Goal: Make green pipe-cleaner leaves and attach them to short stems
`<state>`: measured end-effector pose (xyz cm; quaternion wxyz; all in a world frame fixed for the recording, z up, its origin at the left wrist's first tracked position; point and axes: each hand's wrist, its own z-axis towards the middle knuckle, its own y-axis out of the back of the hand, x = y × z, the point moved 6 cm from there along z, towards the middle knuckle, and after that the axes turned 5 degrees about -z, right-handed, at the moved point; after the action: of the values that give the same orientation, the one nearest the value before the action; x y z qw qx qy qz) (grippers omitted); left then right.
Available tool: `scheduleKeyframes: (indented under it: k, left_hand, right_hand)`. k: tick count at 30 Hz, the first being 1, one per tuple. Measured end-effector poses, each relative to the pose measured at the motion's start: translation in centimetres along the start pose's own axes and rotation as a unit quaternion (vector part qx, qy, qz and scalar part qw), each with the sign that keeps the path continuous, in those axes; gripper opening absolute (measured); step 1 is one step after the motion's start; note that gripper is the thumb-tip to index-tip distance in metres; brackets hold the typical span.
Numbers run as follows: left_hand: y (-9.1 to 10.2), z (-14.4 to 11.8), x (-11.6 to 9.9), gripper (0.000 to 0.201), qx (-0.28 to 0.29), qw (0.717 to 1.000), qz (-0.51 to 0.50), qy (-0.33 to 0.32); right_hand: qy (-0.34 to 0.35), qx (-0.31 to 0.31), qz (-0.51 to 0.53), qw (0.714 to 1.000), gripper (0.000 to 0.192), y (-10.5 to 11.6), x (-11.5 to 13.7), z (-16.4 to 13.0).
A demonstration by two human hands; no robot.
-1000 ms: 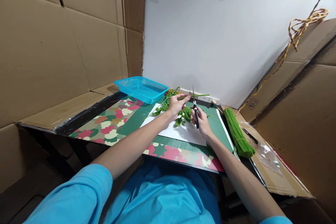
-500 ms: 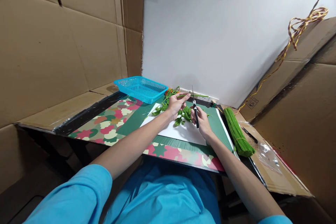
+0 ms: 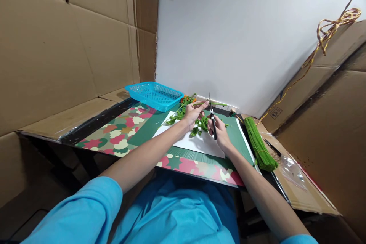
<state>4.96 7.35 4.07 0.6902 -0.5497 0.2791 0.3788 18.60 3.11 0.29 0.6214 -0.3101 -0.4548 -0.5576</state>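
Observation:
My left hand (image 3: 193, 114) pinches a thin green chenille stem (image 3: 219, 103), whose free end sticks out to the right. My right hand (image 3: 219, 130) grips scissors (image 3: 214, 126) with black-and-white handles, blades pointing up and away. Those blades cross the stem just right of my left fingertips; whether they touch it I cannot tell. Below my hands, green leafy pieces (image 3: 194, 131) lie on a sheet of white paper (image 3: 197, 146). Behind my left hand are an orange flower cluster (image 3: 185, 99) and more green leaves (image 3: 171, 120).
A blue plastic basket (image 3: 160, 106) stands at the back left. To the right lie a bundle of green chenille stems (image 3: 259, 145), a black pen-like tool (image 3: 272, 147) and a clear plastic bag (image 3: 293, 171). Cardboard walls (image 3: 71, 45) flank the table; twisted wire (image 3: 323, 38) hangs at right.
Both hands, the stem and the scissors keep nearly the same place. The camera view has shifted very slightly.

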Motion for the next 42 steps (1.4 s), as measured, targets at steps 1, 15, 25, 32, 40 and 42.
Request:
scheduleKeyframes:
  k: [1, 15, 25, 32, 40, 42]
  left_hand:
    - [0.02, -0.06, 0.03, 0.055, -0.003, 1.0, 0.002, 0.005]
    - [0.06, -0.21, 0.55, 0.052, 0.006, 1.0, 0.013, 0.024]
    - [0.09, -0.15, 0.55, 0.045, 0.006, 1.0, 0.01, 0.029]
    - [-0.03, -0.25, 0.3, 0.036, -0.008, 1.0, 0.009, 0.024]
    - [0.18, -0.1, 0.52, 0.04, -0.005, 1.0, 0.01, 0.028]
    - [0.17, -0.14, 0.57, 0.04, -0.006, 0.999, 0.011, 0.032]
  right_hand:
    - [-0.001, 0.0, -0.001, 1.0, 0.047, -0.03, 0.06, -0.04]
    - [-0.006, 0.006, -0.008, 1.0, 0.05, -0.15, -0.13, -0.08]
    - [-0.004, 0.007, 0.007, 1.0, 0.046, -0.24, 0.1, -0.19]
    - [-0.01, 0.008, 0.004, 1.0, 0.047, -0.37, 0.31, -0.25]
    - [-0.015, 0.013, -0.01, 1.0, 0.048, -0.44, -0.03, -0.25]
    - [-0.016, 0.015, -0.008, 1.0, 0.047, -0.46, 0.03, -0.28]
